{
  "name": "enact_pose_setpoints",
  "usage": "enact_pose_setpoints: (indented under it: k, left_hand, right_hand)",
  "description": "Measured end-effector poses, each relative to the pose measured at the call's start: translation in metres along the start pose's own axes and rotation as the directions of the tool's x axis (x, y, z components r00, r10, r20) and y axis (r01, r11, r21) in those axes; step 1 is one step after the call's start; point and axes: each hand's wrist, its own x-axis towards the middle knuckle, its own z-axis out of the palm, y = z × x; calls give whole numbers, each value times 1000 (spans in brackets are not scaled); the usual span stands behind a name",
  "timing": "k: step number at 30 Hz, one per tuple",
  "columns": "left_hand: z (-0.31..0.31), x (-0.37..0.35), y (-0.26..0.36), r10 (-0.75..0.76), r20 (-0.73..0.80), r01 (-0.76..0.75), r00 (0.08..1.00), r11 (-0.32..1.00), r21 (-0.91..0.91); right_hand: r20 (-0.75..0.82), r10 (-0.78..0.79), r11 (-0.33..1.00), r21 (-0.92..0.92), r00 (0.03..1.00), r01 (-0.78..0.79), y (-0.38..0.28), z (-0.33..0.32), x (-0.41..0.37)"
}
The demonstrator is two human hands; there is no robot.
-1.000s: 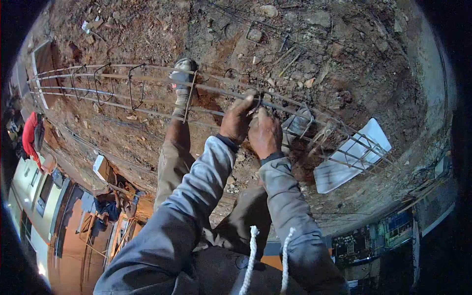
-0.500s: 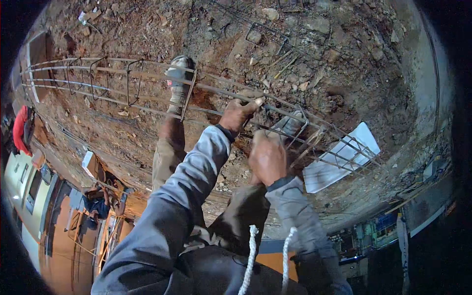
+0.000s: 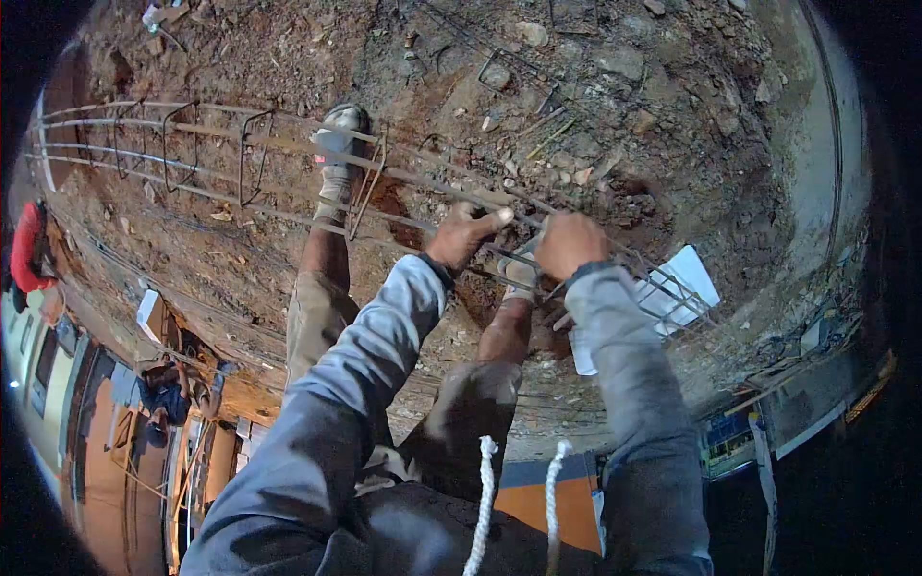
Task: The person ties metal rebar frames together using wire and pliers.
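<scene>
A long cage of steel rebar (image 3: pixel 423 180) runs across in front of me, its rods joined by square stirrups (image 3: pixel 243 158). My left hand (image 3: pixel 461 236) is closed around a rod near the middle of the cage, thumb stretched along it. Just to its right, my right hand (image 3: pixel 570 246) is a fist against the upper rods. Whatever its fingers hold is hidden behind the knuckles. A tilted stirrup (image 3: pixel 367 190) stands on the cage to the left of my hands. My feet are by the cage, one shoe (image 3: pixel 341 134) showing beyond its rods.
A white sheet (image 3: pixel 690 278) lies under the cage's right end. Rough earth with stones (image 3: pixel 619 62) and a loose bent stirrup (image 3: pixel 519 67) stretches beyond. A person in red (image 3: pixel 27 248) is at far left; another person (image 3: pixel 165 398) is lower left. A concrete edge (image 3: pixel 816 144) borders the right.
My right hand has moved up and to the right, from the lower side of the cage to its upper rods. My left hand stays on its rod. The view has shifted slightly.
</scene>
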Motion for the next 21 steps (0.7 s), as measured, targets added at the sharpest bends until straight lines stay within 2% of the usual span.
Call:
enact_pose_setpoints:
  k: [1,2,3,4,5,6,7,8,9,10,11,12,13,15,16,17,18,19,20,21]
  left_hand:
    - [-2,-1,2,47,23,-50,999,987,153]
    - [-2,-1,7,-124,50,119,991,989,90]
    - [-3,1,0,-129,64,123,990,989,87]
    - [-3,5,-13,-93,61,94,994,995,-18]
    - [-3,10,-20,-54,54,61,997,990,-124]
    - [-4,9,-18,-3,20,3,1000,1000,6]
    - [5,4,-6,177,-86,-159,980,971,181]
    - [5,1,-6,182,-167,-95,969,898,429]
    - [3,-3,-5,211,-246,-4,946,767,642]
    - [5,-7,0,212,-244,-7,946,767,641]
    - [7,-11,7,156,-249,62,956,721,690]
    - [8,-12,12,103,-256,125,961,664,737]
    - [8,-10,13,108,-251,120,962,660,742]
    - [6,-5,5,-104,-185,194,977,787,586]
    - [2,-1,-1,-109,-125,163,986,779,606]
    - [4,0,-3,-106,-128,163,986,777,608]
    - [6,-1,-5,-262,-23,260,965,941,217]
    - [9,-4,-7,-350,134,371,927,906,-202]
    - [20,-9,6,-384,84,391,920,878,-275]
    - [25,-11,0,-355,102,364,929,835,-412]
  right_hand:
    - [152,-54,998,-3,987,55,0,18,-2]
    - [102,-440,898,49,892,438,16,64,2]
    - [-109,-726,688,-99,679,719,7,58,-13]
    - [-394,-650,642,171,649,747,-2,55,-21]
    - [-51,-219,532,831,974,163,-20,41,-38]
    - [-11,-166,412,908,986,79,-29,35,-46]
    - [34,-120,274,962,992,0,-33,33,-51]
    - [33,-109,273,962,993,-2,-33,34,-57]
    - [53,-111,191,981,992,-31,-33,37,-64]
    - [71,-119,107,993,990,-58,-31,40,-73]
    - [68,-116,105,993,991,-56,-27,48,-83]
    - [68,36,-2,998,997,-68,-22,64,-93]
    - [83,183,-112,992,980,-63,-14,82,-95]
    - [-173,499,359,933,849,-21,38,140,-86]
    - [-285,590,505,860,755,-70,56,146,-84]
    - [-408,642,627,766,649,-139,71,150,-79]
    - [-407,638,626,769,654,-133,85,157,-72]
    - [-368,632,679,688,682,-257,95,165,-63]
    - [-326,627,721,586,708,-369,93,163,-55]
    - [-322,617,723,591,718,-356,89,162,-49]
